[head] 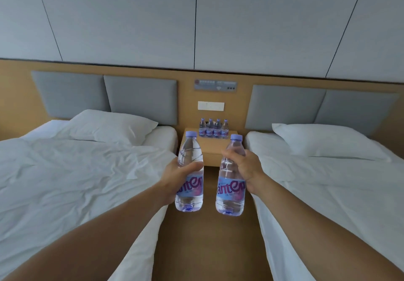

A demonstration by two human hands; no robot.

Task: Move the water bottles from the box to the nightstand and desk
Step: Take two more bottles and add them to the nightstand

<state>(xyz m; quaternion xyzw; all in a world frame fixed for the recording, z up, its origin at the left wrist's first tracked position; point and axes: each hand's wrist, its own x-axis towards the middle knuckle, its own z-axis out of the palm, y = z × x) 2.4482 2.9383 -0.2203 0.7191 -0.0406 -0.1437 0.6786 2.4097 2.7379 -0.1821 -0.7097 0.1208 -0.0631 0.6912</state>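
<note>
Head view: the left hand (pixel 177 178) wraps round the left bottle (pixel 190 151), and the right hand (pixel 247 169) curls round the right bottle (pixel 230 187). Both bottles are upright, clear ribbed plastic with lilac caps and purple labels. The tan wooden nightstand counter (pixel 209 147) lies straight ahead between the white-sheeted beds (pixel 76 171). A row of four bottles (pixel 213 128) stands along its back. Both hands look equally near.
</note>
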